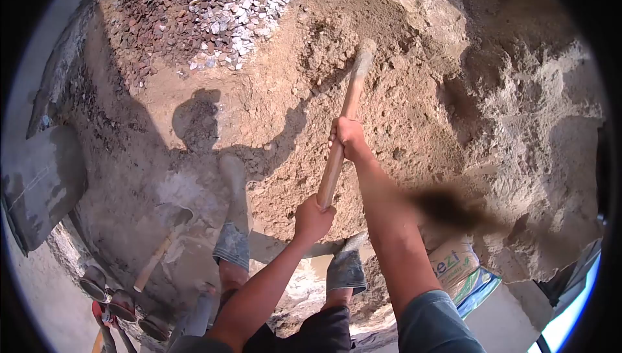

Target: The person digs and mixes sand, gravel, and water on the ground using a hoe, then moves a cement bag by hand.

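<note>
My fists wrap a long, round, light-brown wooden handle (332, 170) ahead of me above crumbly, damp brown mix (411, 113), its long axis running away and slightly rightward; my right hand (349, 135) grips nearer the dusty far end, my left hand (315, 219) closer to my body.

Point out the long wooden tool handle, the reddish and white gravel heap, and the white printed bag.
Long wooden tool handle (332, 173): head view, lower shaft.
Reddish and white gravel heap (201, 13): head view, visible middle.
White printed bag (456, 266): head view, lettered face.
</note>
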Motion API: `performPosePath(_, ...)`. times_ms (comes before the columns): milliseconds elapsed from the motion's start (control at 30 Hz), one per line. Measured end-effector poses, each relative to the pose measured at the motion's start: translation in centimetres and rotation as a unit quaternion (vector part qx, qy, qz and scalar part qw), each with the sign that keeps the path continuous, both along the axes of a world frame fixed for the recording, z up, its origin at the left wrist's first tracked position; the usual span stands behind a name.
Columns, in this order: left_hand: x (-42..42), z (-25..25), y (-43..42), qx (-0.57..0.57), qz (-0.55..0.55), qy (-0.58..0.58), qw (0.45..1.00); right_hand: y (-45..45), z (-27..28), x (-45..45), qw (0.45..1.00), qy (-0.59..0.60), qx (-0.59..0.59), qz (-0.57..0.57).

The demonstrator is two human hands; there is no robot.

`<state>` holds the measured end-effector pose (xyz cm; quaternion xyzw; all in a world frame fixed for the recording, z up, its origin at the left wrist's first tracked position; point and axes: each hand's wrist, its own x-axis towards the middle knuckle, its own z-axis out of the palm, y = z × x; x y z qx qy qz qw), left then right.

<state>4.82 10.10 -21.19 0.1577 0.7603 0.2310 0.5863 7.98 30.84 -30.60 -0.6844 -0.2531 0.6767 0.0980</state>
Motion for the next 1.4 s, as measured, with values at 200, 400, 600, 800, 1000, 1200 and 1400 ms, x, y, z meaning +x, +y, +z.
performPosePath(200,6.2,6.1,-9.9,-0.069,-0.008,0.000,0.998,-11.3,3.3,5.8,0.993,-0.007,-0.115,0.002)
performPosePath(400,16.5,13.8,-28.1,-0.075,0.169,-0.155,0.970,-28.0,14.1,12.5,0.984,-0.007,-0.176,-0.025)
performPosePath(600,12.6,12.2,-19.6,0.110,-0.036,-0.065,0.991,-21.7,19.8,13.5,0.994,0.030,0.047,-0.097)
performPosePath(800,5.2,-1.0,12.1,0.264,-0.061,-0.015,0.963,4.9,16.6,8.6,0.864,0.044,0.481,-0.141)
performPosePath(1000,5.1,-4.3,13.2,0.104,-0.066,-0.057,0.991,12.0,3.7,7.5,0.968,-0.134,0.208,-0.040)
performPosePath(1200,5.2,-2.1,1.2,-0.014,-0.084,-0.034,0.996,0.6,-0.7,8.0,0.997,-0.058,0.035,-0.033)
performPosePath(1400,7.6,6.1,-12.0,-0.081,-0.004,-0.101,0.992,-12.3,5.7,8.8,0.994,-0.025,-0.090,-0.050)
